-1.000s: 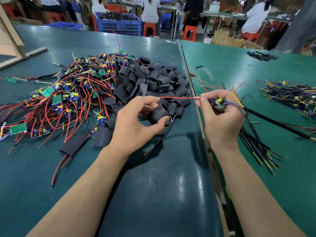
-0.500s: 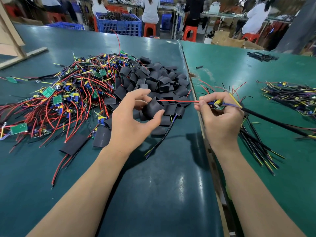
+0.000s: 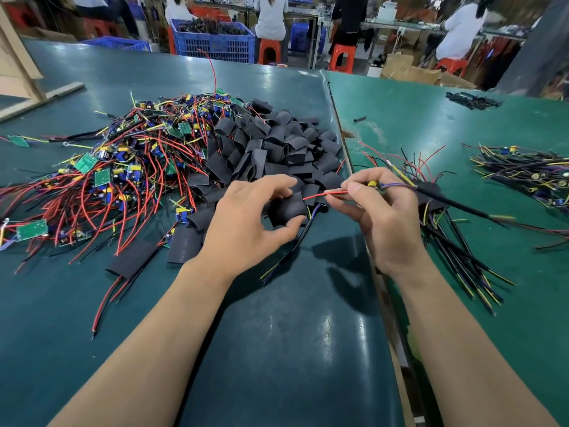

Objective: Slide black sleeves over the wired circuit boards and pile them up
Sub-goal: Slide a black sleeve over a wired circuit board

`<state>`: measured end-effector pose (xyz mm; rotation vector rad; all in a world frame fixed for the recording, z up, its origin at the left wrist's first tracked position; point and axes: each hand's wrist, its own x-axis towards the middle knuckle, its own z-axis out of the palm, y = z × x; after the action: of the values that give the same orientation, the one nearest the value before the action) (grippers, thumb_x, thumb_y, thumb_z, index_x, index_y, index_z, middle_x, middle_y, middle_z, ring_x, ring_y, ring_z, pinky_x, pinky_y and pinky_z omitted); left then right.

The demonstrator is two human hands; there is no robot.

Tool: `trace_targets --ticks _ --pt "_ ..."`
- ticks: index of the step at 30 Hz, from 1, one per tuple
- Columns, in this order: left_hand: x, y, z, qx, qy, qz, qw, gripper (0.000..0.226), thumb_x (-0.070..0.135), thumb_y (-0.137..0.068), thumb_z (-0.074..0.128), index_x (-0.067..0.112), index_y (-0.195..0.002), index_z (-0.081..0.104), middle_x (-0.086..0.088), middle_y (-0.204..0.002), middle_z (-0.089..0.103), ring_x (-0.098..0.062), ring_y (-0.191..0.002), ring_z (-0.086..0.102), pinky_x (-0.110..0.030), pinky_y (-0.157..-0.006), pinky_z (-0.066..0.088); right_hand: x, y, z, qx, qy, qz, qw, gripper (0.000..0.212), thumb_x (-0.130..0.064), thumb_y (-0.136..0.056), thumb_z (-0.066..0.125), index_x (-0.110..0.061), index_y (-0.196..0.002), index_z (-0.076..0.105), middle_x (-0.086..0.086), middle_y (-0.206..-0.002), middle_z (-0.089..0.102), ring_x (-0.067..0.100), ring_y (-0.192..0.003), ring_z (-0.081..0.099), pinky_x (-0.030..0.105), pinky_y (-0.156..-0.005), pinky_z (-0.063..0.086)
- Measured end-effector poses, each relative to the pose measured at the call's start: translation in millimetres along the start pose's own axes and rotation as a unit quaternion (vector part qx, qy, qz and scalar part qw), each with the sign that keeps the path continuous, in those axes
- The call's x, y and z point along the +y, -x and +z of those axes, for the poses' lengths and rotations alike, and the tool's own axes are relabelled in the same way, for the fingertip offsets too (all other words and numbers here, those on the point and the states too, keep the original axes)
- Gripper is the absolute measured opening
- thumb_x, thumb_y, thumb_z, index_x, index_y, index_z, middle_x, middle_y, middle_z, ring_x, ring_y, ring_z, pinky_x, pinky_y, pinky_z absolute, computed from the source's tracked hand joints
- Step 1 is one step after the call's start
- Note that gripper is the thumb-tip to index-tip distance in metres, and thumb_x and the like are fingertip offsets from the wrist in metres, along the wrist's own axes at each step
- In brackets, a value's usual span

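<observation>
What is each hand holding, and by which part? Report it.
Left hand pinches a black sleeve by its near end. Right hand grips a small wired circuit board at the board itself.

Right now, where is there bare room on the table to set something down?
Bare: the near tabletop between the forearms, and the far strip behind the board pile. Crowded: the sleeve heap and finished bundle beside the hands.
</observation>
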<state>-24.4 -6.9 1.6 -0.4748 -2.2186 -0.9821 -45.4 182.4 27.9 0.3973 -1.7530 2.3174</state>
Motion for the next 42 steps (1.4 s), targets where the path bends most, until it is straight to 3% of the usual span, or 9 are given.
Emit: trace_targets --ticks 3,7,13,18,20,25,33,36,42 --pt "2.6 0.0 1.9 -0.028 0.019 0.01 0.999 0.048 0.027 -0.075 0.076 0.02 -0.121 0.062 0.009 -0.107 0.07 -0.017 -0.099 0.064 -0.043 -0.091 0.052 -1.4 0.6 0.3 -0.038 -0.064 0.07 0.995 0.008 -0.006 -0.081 0.054 -0.005 -0.087 0.06 0.002 -0.075 0.061 0.025 -0.079 0.068 0.032 -0.076 0.058" --pt "1.2 0.6 5.3 -0.047 0.056 0.002 0.997 0.045 0.023 -0.082 0.073 0.02 -0.125 0.061 0.008 -0.113 0.07 -0.018 -0.105 0.065 -0.043 -0.093 0.051 0.1 1.1 -0.5 -0.063 -0.082 0.081 0.991 0.034 -0.002 -0.077 0.071 -0.006 -0.109 0.058 0.011 -0.088 0.07 0.03 -0.088 0.071 0.034 -0.083 0.058" --pt "7.3 0.8 8.0 -0.018 0.107 0.038 0.993 0.044 0.017 -0.084 0.076 0.029 -0.123 0.058 0.019 -0.114 0.065 -0.01 -0.106 0.065 -0.042 -0.093 0.053 -0.1 2.3 -0.1 -0.091 -0.039 0.063 0.993 0.023 -0.003 -0.069 0.069 -0.007 -0.092 0.066 0.005 -0.093 0.074 0.016 -0.085 0.07 0.023 -0.072 0.056" --pt "5.8 1.1 10.2 0.003 0.128 0.058 0.99 0.034 0.014 -0.086 0.074 0.014 -0.117 0.061 0.011 -0.111 0.066 -0.003 -0.104 0.064 -0.023 -0.093 0.05 -1.2 2.3 1.5 -0.069 -0.006 0.081 0.994 0.028 -0.006 -0.062 0.074 -0.006 -0.089 0.068 0.013 -0.096 0.06 0.015 -0.08 0.064 0.022 -0.073 0.053" --pt "6.2 0.9 11.0 -0.002 0.127 0.056 0.99 0.034 0.014 -0.087 0.073 0.017 -0.118 0.06 0.015 -0.111 0.065 -0.002 -0.104 0.063 -0.019 -0.093 0.048 -1.2 2.9 2.9 -0.063 -0.023 0.103 0.992 0.03 -0.006 -0.061 0.073 -0.004 -0.091 0.067 0.016 -0.096 0.058 0.013 -0.074 0.063 0.02 -0.069 0.053" --pt "6.0 1.4 11.5 -0.014 0.132 0.041 0.99 0.037 0.015 -0.089 0.071 0.024 -0.121 0.056 0.027 -0.113 0.062 0.0 -0.106 0.062 -0.019 -0.094 0.048 0.5 3.6 5.5 -0.065 -0.038 0.114 0.991 0.029 -0.003 -0.063 0.072 -0.002 -0.091 0.065 0.012 -0.092 0.059 0.013 -0.072 0.064 0.022 -0.065 0.055" --pt "9.8 2.2 11.4 0.015 0.163 0.044 0.986 0.031 0.009 -0.086 0.073 0.014 -0.115 0.061 0.005 -0.11 0.069 -0.011 -0.102 0.066 -0.028 -0.09 0.053 -5.6 1.3 -4.9 -0.088 -0.067 0.143 0.983 0.028 -0.009 -0.07 0.069 -0.002 -0.097 0.066 0.001 -0.082 0.071 0.015 -0.073 0.068 0.026 -0.069 0.057" --pt "10.9 3.0 10.7 0.017 0.156 0.057 0.986 0.032 0.006 -0.085 0.074 0.013 -0.114 0.062 0.003 -0.11 0.069 -0.011 -0.101 0.067 -0.028 -0.09 0.053 -6.3 0.5 -5.9 -0.081 -0.06 0.15 0.983 0.024 -0.01 -0.068 0.071 -0.006 -0.091 0.064 0.006 -0.077 0.071 0.017 -0.064 0.067 0.027 -0.065 0.057" --pt "11.1 2.4 10.8 0.006 0.152 0.045 0.987 0.035 0.009 -0.081 0.079 0.008 -0.112 0.063 0.002 -0.109 0.07 -0.012 -0.101 0.068 -0.034 -0.089 0.055 -6.7 0.5 -8.3 -0.08 -0.035 0.155 0.984 0.023 -0.008 -0.065 0.073 -0.005 -0.085 0.064 0.007 -0.078 0.072 0.019 -0.074 0.069 0.027 -0.068 0.058"
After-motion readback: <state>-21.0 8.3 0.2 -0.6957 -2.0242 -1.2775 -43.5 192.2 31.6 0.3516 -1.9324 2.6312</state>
